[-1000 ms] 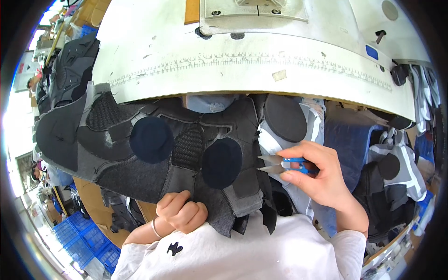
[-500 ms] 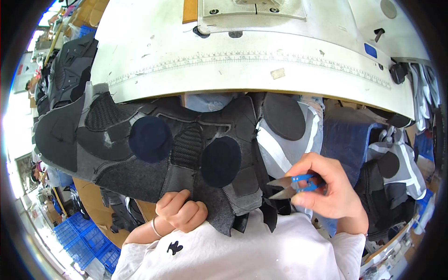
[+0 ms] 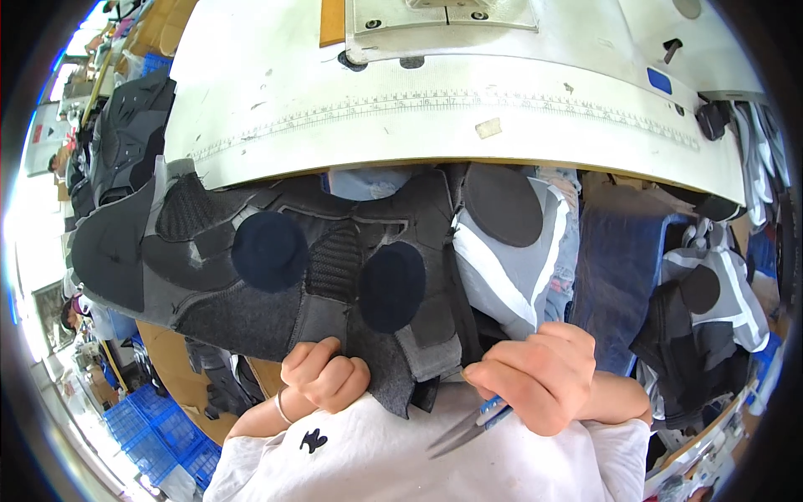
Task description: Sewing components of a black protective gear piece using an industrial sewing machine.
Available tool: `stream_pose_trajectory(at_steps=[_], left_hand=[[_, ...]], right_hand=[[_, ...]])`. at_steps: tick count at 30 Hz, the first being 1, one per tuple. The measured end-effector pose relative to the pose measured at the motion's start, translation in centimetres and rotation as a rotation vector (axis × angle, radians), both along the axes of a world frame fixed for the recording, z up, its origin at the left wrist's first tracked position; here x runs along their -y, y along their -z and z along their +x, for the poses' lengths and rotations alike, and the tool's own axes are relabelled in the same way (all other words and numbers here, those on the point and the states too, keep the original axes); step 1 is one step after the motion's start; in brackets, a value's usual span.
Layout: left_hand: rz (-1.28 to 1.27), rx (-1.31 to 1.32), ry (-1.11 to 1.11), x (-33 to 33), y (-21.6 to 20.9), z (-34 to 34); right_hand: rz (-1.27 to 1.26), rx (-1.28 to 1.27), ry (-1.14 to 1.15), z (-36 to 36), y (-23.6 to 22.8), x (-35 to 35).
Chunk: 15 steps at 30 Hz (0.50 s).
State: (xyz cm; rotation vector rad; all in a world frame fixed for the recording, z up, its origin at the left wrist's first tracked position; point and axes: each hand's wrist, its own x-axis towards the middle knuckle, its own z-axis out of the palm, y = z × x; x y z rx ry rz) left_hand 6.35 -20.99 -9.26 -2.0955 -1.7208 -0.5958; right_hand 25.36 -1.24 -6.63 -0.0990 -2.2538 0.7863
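A large dark grey and black padded fabric piece [image 3: 242, 322] with stitched panels and ribbed mesh patches lies across my lap. Two round navy pads [image 3: 391, 287] sit on its surface. My left hand [image 3: 326, 375] is closed on its lower edge. Blue-handled thread snips [image 3: 470, 427] are tucked in my closed right hand [image 3: 539, 376], their blades pointing down and to the left over my white shirt. The thumb and forefinger of that hand meet at the piece's lower right edge; what they pinch there is too small to make out. A grey section with white bands [image 3: 502, 276] and a dark oval pad [image 3: 503, 205] adjoins on the right.
Ahead stands a white sewing table [image 3: 335, 138] with a printed ruler strip and a metal plate [image 3: 443, 17]. More grey and black pieces [image 3: 698, 335] hang at the right. Blue plastic crates [image 3: 159, 427] and cardboard [image 3: 171, 364] are at lower left.
My right hand has moved down and left to the piece's edge, with the snips turned from pointing left to pointing down-left. My left hand keeps its hold.
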Motion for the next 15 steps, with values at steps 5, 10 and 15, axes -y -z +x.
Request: stream_pose_trajectory(at_steps=[5, 10, 15], left_hand=[[-0.014, 0.012, -0.012, 0.1, -0.1, 0.2], [-0.017, 0.014, -0.012, -0.2, -0.1, 0.3], [-0.097, -0.120, -0.069, -0.9, -3.1, 0.4]], right_hand=[[-0.011, -0.020, 0.068, 0.0, 0.0, 0.3], [0.135, -0.090, 0.063, 0.3, 0.2, -0.2], [-0.207, 0.041, -0.052, -0.4, -0.6, -2.3]])
